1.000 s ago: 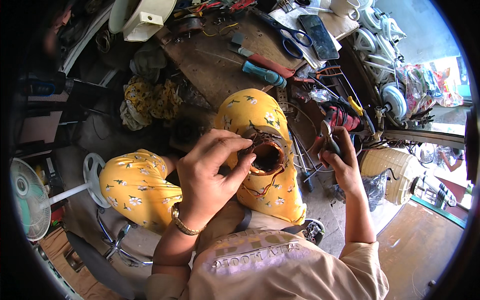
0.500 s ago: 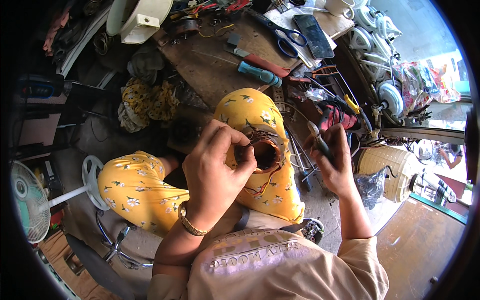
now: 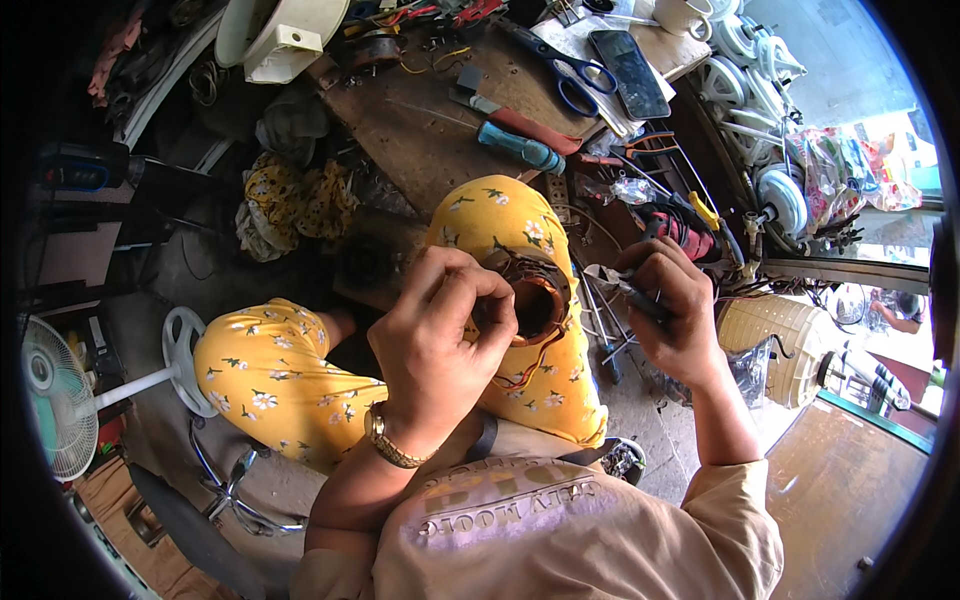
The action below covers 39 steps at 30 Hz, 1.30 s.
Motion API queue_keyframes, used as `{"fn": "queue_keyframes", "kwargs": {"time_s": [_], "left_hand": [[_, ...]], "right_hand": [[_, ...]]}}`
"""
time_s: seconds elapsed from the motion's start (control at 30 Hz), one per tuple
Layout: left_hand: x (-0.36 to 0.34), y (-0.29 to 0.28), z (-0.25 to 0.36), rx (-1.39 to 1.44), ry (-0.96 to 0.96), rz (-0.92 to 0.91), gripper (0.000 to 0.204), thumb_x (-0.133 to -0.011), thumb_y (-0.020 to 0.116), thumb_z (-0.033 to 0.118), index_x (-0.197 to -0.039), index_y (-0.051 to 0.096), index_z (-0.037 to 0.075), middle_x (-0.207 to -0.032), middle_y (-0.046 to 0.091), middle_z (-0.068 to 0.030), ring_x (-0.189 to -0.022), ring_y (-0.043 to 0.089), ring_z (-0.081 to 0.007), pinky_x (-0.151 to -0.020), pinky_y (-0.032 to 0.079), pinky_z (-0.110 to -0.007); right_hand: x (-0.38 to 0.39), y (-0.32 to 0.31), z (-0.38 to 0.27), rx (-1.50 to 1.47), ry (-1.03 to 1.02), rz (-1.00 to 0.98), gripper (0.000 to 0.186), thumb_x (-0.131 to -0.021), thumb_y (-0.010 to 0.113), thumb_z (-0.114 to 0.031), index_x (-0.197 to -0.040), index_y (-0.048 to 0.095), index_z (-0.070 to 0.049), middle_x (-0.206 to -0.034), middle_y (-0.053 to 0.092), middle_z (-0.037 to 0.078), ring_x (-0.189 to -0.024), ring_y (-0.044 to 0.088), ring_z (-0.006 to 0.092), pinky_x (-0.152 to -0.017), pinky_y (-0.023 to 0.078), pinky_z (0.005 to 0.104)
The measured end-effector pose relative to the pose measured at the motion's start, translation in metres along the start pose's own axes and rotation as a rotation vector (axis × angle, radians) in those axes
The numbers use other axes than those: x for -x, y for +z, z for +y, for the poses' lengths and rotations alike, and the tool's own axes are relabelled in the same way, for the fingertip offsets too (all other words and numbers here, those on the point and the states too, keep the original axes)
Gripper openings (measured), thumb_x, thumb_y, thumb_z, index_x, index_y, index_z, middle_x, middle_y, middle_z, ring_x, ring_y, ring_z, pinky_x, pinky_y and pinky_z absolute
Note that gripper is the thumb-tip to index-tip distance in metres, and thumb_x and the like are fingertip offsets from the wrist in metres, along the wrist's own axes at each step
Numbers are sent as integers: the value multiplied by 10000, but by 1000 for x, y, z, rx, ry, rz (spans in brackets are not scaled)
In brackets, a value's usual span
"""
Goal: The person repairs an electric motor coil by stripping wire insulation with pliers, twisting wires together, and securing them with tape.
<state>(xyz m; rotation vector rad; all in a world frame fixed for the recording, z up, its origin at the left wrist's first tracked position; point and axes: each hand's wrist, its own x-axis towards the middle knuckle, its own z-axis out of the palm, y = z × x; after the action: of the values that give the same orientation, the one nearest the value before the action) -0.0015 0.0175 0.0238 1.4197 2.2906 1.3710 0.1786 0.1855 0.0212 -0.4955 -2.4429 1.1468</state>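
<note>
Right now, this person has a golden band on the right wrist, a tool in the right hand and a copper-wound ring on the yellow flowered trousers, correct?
The wrist is wrong: the head view shows the golden band on the left one. The right hand does hold the tool, and the copper-wound ring rests on the yellow flowered trousers.

Your left hand [image 3: 435,340] hides the left side of the wound stator [image 3: 556,300], and whatever its finger and thumb may pinch is too small to tell. Your right hand [image 3: 682,305] covers much of the pliers [image 3: 606,276]. The dark rim cuts off the electric fan [image 3: 62,400]; the upper edge crops the white mug [image 3: 684,16].
</note>
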Motion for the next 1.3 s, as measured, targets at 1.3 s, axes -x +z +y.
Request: {"fn": "queue_keyframes", "kwargs": {"time_s": [1.3], "left_hand": [[11, 32, -16, 347, -89, 135, 238, -725, 815, 13, -827, 600, 25, -872, 531, -64, -796, 552, -164, -703, 450, -277]], "right_hand": [[-67, -25, -60, 954, -646, -278, 210, -671, 724, -176, -822, 636, -59, -1050, 639, 78, -1007, 604, 271, -822, 524, 419]]}}
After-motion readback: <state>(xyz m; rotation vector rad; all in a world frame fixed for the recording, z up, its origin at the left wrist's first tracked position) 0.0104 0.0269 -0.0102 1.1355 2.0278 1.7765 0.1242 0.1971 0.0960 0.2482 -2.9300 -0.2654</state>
